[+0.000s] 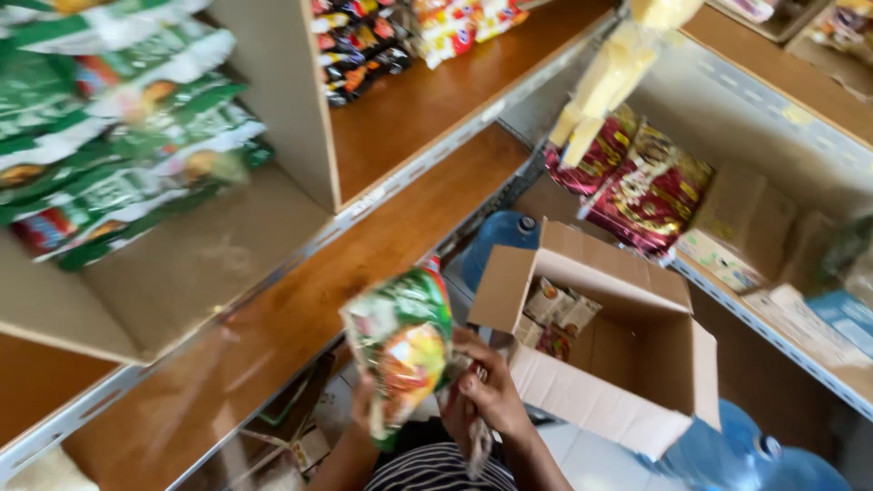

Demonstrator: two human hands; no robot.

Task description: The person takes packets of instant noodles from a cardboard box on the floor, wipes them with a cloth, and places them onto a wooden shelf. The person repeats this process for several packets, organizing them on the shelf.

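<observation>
Both hands are raised close together in front of the chest, low in the view. The right hand [486, 386] shows its back, fingers curled shut around what it grips, thumb tucked in front, and its bare forearm runs down to the lower edge. The left hand [364, 400] is mostly hidden; only fingertips and a bare forearm show, so its grip cannot be judged.

Brown wooden shelves [427, 109] with grey metal edges fill the left side and run up to the top. More grey shelves [773, 327] stand on the right. The floor [591, 459] below is pale. Soft daylight makes everything bright.
</observation>
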